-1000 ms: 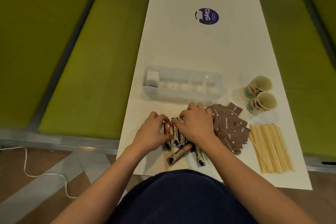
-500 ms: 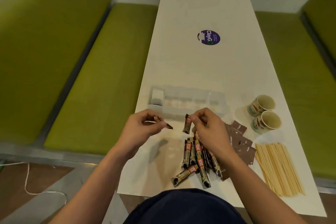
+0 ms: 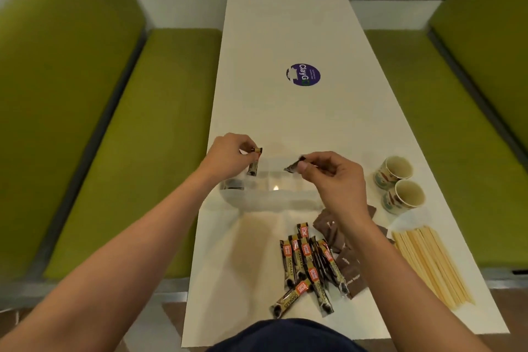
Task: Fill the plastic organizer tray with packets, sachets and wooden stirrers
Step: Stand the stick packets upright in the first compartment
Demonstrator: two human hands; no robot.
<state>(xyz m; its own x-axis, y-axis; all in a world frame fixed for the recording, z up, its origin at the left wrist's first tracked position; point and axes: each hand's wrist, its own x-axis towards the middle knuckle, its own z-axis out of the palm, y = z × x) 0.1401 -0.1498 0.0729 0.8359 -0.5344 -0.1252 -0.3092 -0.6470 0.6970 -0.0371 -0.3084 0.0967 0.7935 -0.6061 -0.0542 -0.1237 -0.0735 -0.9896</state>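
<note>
tray [image 3: 271, 199] near left table [image 3: 285, 123] edge, sachets [image 3: 253, 166] above

White table [image 3: 285, 23], long, running away from you. Far half: 1 round purple sticker [image 3: 303, 74], flat on the top. Mid-table, toward your left edge: clear plastic organizer tray [image 3: 274, 197], set crosswise. Off its right end: 2 paper cups [image 3: 395, 170], touching each other. Near you: stick packets [image 3: 303, 260] in a loose overlapping pile; brown sachets [image 3: 350, 271] just beside, a few packets lying over them; wooden stirrers [image 3: 428, 263] in a flat row by your right edge.
</note>
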